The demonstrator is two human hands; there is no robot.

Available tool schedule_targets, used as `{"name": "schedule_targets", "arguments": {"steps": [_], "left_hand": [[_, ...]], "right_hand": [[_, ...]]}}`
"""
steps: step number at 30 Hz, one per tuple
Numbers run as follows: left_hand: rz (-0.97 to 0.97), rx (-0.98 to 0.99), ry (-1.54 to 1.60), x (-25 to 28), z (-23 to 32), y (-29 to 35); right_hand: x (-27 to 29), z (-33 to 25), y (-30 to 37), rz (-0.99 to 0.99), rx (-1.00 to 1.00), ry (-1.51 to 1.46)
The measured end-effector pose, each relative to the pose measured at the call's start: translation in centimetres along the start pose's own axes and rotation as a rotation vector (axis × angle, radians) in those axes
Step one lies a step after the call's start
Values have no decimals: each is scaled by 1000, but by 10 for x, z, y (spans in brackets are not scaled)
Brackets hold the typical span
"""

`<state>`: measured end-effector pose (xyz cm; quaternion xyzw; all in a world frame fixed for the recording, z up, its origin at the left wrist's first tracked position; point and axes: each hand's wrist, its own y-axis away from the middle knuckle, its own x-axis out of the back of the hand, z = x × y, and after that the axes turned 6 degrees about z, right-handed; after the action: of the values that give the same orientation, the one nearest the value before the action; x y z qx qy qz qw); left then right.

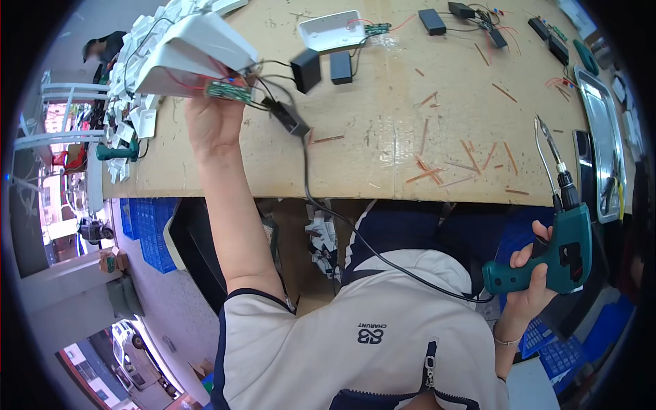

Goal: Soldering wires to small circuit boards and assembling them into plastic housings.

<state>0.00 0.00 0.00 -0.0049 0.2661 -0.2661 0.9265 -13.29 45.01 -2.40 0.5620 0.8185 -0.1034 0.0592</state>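
Head camera: most of the far half is taken up by a brown-topped table point(355, 171). Its far left side is covered by a heap of white plastic pieces point(140, 61), and at the right a shiny metal tray point(605, 137) is laid. Above the table, at the left, a white housing point(198, 51) is held up by the left hand point(215, 123); its fingers are hidden behind the load, so whether they are spread or pinching cannot be told. At the near right, by the table edge, a green soldering gun point(574, 246) is gripped in the right hand point(533, 294), the fingers curled round its handle and the metal tip pointed toward the far side. From the handle's end a black cord point(383, 260) is run leftward over the near edge. Another white housing point(328, 31) is laid open at the far middle. Beside the held housing, two black boxes point(307, 71) are joined to it by wires. Just above the left wrist, a green circuit board point(229, 91) is seen at the housing's opening. Thin copper-coloured strips point(505, 93) are scattered over the table's middle and right.
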Motion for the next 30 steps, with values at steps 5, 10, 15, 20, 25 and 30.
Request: {"name": "schedule_targets", "arguments": {"steps": [5, 10, 15, 20, 25, 30], "left_hand": [[34, -27, 323, 27, 34, 11], [158, -86, 285, 67, 79, 67], [438, -102, 16, 96, 77, 157], [546, 98, 49, 141, 27, 239], [535, 460, 100, 204, -57, 323], [601, 872, -16, 270, -148, 393]], "right_hand": [[4, 3, -8, -41, 8, -45], [7, 12, -16, -89, -11, -113], [-8, 12, -26, -208, -23, -98], [-24, 12, -27, -270, -92, -142], [-27, 8, -17, -343, -120, -130], [-21, 11, 0, -332, -120, -136]]}}
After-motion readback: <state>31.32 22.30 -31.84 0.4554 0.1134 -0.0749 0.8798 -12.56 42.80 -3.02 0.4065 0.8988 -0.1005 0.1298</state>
